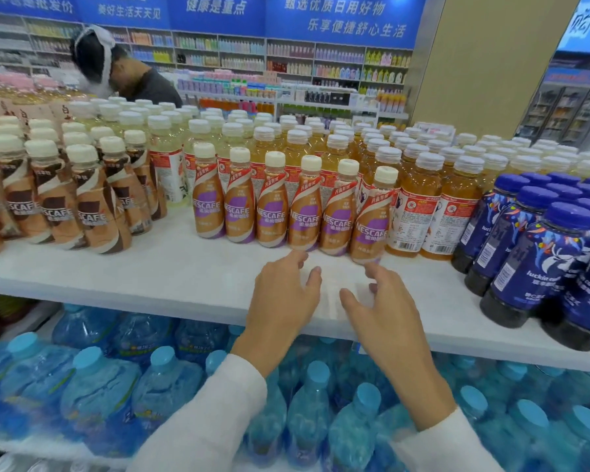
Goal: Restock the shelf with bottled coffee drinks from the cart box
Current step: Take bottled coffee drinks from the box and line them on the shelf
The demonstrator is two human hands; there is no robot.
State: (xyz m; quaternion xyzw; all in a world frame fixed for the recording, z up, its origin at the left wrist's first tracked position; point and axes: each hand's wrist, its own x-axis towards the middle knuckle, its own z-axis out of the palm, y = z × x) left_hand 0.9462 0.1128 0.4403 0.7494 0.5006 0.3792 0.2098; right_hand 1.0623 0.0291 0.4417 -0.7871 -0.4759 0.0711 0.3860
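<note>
With left hand (283, 294) and right hand (387, 304) loosely spread, empty, near coffee bottles (305, 212): push low at bases, square row.

Tan-and-purple coffee bottles (273, 207) with cream caps on a white shelf (150, 267)

"NESCAFE" stands on the purple-labelled bottles (304, 216) in the middle and on the brown-labelled bottles (92, 216) at left. "luckin coffee" runs up the dark blue bottles (539, 267) at right. The far blue banners (215, 6) read "健康是重点" and "乐享便捷舒心生活".
</note>
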